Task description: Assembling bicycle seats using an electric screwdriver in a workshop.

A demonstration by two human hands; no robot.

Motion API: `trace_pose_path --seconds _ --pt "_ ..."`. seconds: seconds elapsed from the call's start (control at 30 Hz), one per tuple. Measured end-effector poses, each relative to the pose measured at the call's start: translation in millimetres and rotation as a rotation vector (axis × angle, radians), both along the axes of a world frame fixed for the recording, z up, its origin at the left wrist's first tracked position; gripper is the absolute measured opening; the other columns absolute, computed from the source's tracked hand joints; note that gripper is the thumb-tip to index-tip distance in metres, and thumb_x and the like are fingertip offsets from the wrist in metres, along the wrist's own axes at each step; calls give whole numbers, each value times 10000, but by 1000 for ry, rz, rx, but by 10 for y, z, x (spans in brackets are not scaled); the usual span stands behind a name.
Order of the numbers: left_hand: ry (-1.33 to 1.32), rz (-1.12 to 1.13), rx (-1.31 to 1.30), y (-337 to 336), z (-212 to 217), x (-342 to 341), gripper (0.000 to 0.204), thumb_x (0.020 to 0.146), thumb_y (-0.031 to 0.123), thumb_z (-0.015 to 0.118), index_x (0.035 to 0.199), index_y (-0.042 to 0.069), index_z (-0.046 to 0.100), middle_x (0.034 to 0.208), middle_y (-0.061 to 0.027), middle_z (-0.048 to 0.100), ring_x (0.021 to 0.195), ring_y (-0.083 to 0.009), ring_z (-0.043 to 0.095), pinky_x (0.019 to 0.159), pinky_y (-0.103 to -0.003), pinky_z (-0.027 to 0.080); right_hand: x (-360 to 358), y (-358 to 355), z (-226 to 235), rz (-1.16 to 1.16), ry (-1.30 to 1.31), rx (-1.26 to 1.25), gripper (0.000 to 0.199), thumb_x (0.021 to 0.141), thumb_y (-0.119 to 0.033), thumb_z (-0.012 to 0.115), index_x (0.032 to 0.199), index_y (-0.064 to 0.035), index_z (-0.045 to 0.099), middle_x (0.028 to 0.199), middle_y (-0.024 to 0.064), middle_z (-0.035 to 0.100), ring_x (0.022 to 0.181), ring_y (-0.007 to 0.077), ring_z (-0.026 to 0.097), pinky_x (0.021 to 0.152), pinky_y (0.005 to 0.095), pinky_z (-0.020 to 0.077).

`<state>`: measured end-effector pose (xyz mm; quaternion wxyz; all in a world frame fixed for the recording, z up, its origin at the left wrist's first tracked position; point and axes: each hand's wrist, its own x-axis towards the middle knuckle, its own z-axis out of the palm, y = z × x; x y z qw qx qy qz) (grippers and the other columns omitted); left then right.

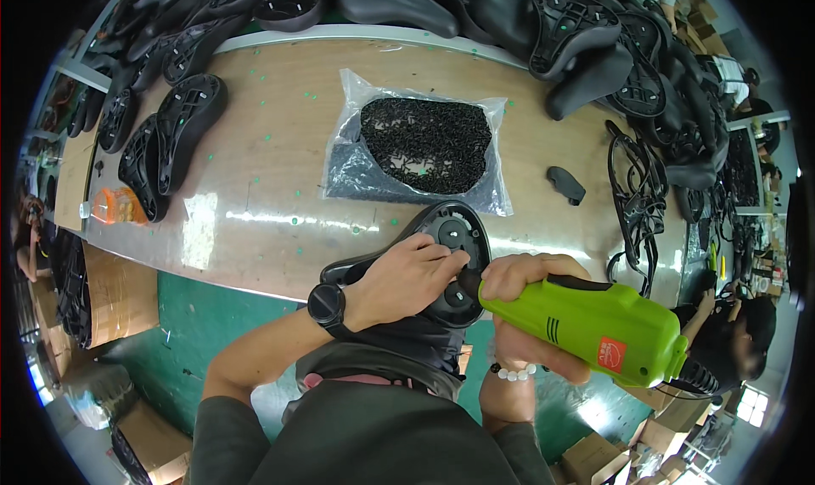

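A black bicycle saddle [454, 233] lies underside up at the table's near edge, its narrow end toward the left. My left hand [406, 280], with a dark watch on the wrist, rests over it. Its thumb and forefinger are pinched close to the tip of a green electric screwdriver [586, 328]; anything between them is too small to tell. My right hand [526, 307] is wrapped round the screwdriver, which slants down to the saddle from the right. Beyond the saddle lies an open clear plastic bag [346, 164] full of small black screws [446, 128].
Black saddles [586, 35] are heaped along the table's far side, with several more [191, 128] at the left. An orange bottle [117, 206] lies at the left edge. A small black part [565, 185] and tangled black frames [632, 196] lie right. Another person [734, 336] is at far right.
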<state>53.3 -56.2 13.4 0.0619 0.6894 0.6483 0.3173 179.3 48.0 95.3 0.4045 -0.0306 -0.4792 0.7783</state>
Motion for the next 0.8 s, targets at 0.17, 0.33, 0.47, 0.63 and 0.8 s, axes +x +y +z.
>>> trace_pose_path --seconds 0.17,0.33,0.47,0.63,0.8 --pt "-21 -119 93 77 87 -25 363 871 228 632 1155 18 550 903 -99 628 924 -249 619 842 -361 444 137 -17 -56 26 83 61 485 731 -190 702 1122 34 521 871 166 584 819 285 572 801 419 490" --pt "41 301 -47 349 -36 -921 451 785 314 726 1133 50 611 1023 -129 620 974 -334 582 830 -455 466 430 -93 -150 -192 -83 67 923 654 -747 609 1176 4 485 779 128 568 666 259 567 670 389 477" --pt "380 553 20 422 -457 -1390 278 819 249 700 1020 59 667 939 -83 605 973 -297 554 814 -423 460 513 -81 -321 -187 -53 20 1116 597 -960 467 1208 -25 473 737 96 560 590 239 558 568 358 458" --pt "301 504 14 422 -550 -1442 154 844 186 673 931 61 703 927 -67 599 945 -273 549 805 -408 464 516 -62 -403 -230 -108 -85 1115 591 -965 470 1195 -28 485 723 90 538 576 229 542 553 351 445" --pt "200 563 113 395 -410 -1255 96 864 134 633 893 43 642 906 -101 581 894 -294 550 745 -402 461 457 -62 -466 -242 -257 -176 1138 553 -985 456 1171 -30 478 715 67 506 569 199 514 539 336 441"
